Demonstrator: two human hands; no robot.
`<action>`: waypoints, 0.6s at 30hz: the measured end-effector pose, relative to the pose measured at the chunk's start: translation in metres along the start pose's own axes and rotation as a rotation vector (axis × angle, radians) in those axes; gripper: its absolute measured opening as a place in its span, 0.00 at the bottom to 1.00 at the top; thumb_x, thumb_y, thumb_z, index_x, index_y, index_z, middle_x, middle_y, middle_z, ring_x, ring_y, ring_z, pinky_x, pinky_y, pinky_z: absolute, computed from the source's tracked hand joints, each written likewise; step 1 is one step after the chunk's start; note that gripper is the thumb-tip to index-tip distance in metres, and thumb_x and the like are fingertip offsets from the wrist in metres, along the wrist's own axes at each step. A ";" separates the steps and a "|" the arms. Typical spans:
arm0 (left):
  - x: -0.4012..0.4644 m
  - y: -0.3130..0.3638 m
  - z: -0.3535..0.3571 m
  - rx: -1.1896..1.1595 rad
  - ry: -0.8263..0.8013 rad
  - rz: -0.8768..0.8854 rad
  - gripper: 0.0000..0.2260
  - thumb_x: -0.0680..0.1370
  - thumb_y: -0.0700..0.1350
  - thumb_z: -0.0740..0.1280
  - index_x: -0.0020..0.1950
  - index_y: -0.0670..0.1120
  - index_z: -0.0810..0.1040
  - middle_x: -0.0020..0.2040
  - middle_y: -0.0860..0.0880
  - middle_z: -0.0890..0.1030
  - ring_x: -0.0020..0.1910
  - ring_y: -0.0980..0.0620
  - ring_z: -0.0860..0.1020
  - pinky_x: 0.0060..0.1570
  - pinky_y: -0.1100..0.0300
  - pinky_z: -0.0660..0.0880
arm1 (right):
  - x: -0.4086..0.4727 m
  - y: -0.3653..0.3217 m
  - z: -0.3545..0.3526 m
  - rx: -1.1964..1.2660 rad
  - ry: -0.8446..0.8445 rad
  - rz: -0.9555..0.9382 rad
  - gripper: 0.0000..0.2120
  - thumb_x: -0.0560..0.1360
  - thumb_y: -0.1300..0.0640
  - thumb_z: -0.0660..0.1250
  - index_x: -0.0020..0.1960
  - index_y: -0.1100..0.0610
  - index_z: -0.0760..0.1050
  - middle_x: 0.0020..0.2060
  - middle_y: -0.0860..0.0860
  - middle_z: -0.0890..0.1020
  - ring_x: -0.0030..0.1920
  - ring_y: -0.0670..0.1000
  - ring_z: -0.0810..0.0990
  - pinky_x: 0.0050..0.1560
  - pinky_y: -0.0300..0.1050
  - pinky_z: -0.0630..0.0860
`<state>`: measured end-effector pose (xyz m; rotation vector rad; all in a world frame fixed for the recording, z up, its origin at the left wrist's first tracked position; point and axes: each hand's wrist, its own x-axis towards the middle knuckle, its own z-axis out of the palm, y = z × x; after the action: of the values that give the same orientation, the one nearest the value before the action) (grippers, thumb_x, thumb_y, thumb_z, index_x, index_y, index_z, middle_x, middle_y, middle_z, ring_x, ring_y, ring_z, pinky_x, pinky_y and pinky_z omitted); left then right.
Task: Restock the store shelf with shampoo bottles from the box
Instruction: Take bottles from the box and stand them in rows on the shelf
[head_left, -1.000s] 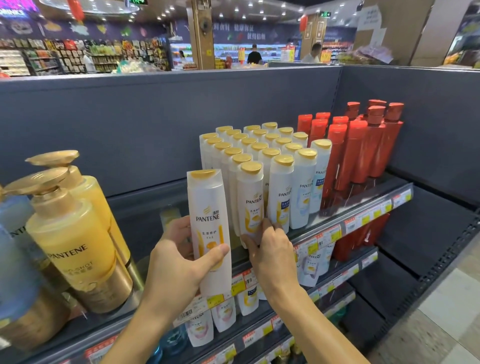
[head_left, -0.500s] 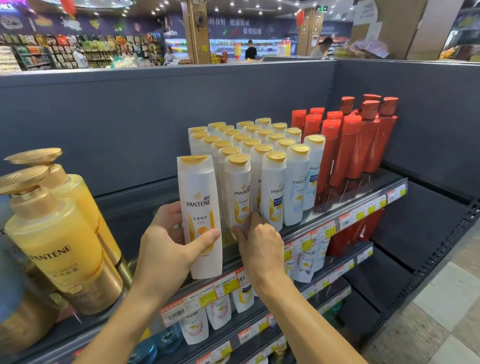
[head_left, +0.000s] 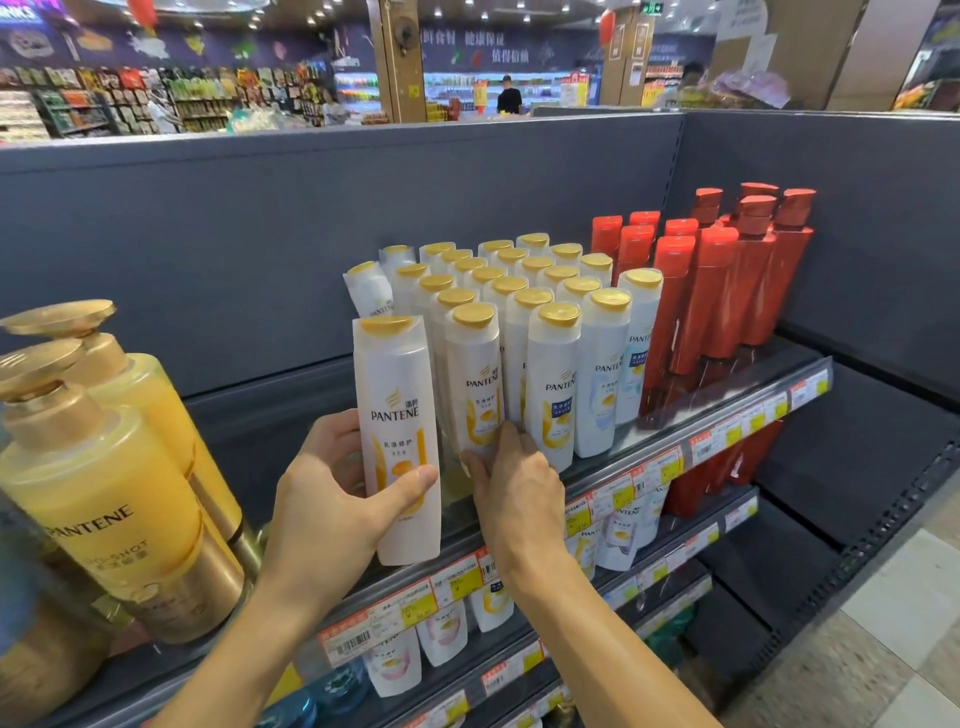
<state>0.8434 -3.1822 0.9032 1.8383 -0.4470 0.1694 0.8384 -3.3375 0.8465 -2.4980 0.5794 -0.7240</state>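
While the gold pump bottles (head_left: 93, 483) are standing idle at far left, the action is happening just beside them: the left hand (head_left: 332, 499) is gripping a white bottle (head_left: 399, 441) upright at the shelf (head_left: 649, 447) front, thumb pressing across the label, fingers curling round the back. Over to the right hand (head_left: 519, 488), which is reaching in at the base of the front-row bottle (head_left: 475, 379), fingertips close together and touching its lower label; whether they are pinching it I cannot tell. Behind, the white rows (head_left: 519, 280) are sitting packed, red bottles (head_left: 717, 280) further right. This looks like the placing step, a new bottle going in left of the front row. The next move is calling for a flat set-down, snug against its neighbour, without toppling the leaning bottle (head_left: 369, 291) behind. No box in view.
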 end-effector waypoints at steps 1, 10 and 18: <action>0.000 -0.001 0.000 0.002 -0.001 -0.003 0.29 0.61 0.54 0.75 0.60 0.55 0.70 0.51 0.63 0.77 0.46 0.75 0.77 0.36 0.77 0.74 | 0.000 0.001 0.001 0.004 0.006 0.001 0.18 0.79 0.45 0.63 0.61 0.56 0.70 0.52 0.52 0.81 0.50 0.55 0.83 0.46 0.48 0.79; 0.000 -0.006 -0.002 -0.005 -0.010 -0.037 0.30 0.61 0.54 0.75 0.60 0.55 0.71 0.52 0.61 0.79 0.49 0.63 0.79 0.37 0.71 0.76 | -0.001 0.003 0.006 0.030 0.027 -0.008 0.15 0.79 0.47 0.64 0.58 0.57 0.70 0.48 0.54 0.82 0.47 0.57 0.83 0.43 0.50 0.80; -0.004 -0.012 -0.004 0.004 -0.004 -0.055 0.27 0.65 0.47 0.78 0.61 0.52 0.71 0.52 0.58 0.79 0.49 0.61 0.79 0.42 0.66 0.76 | -0.015 0.014 0.005 0.006 -0.001 -0.082 0.22 0.80 0.43 0.57 0.66 0.58 0.68 0.48 0.55 0.81 0.44 0.58 0.82 0.42 0.50 0.79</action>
<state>0.8449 -3.1746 0.8924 1.8530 -0.3984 0.1295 0.8262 -3.3393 0.8292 -2.5286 0.4761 -0.7536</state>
